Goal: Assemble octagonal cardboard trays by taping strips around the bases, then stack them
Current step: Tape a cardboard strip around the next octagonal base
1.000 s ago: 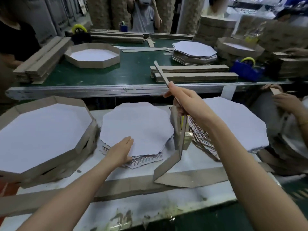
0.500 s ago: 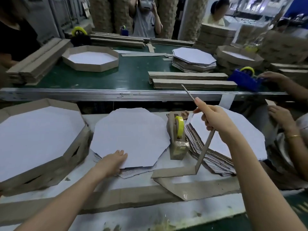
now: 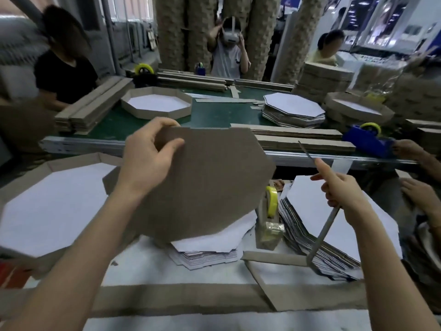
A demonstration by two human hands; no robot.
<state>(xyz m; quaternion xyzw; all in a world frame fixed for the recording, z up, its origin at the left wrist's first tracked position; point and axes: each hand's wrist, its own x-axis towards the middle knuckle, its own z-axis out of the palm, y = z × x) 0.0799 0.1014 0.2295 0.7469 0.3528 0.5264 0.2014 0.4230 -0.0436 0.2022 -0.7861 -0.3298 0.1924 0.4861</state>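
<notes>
Two grips are busy. The left grip pinches a brown cardboard base, held up and tilted above the pile of bases on the counter. The right grip clasps a bent cardboard strip, its low end on the counter beside the tape holder.

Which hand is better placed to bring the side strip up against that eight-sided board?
Probably the right hand: it grips the strip, which stands tilted just right of the board. The left hand is occupied, holding the board up by its top edge.
</notes>
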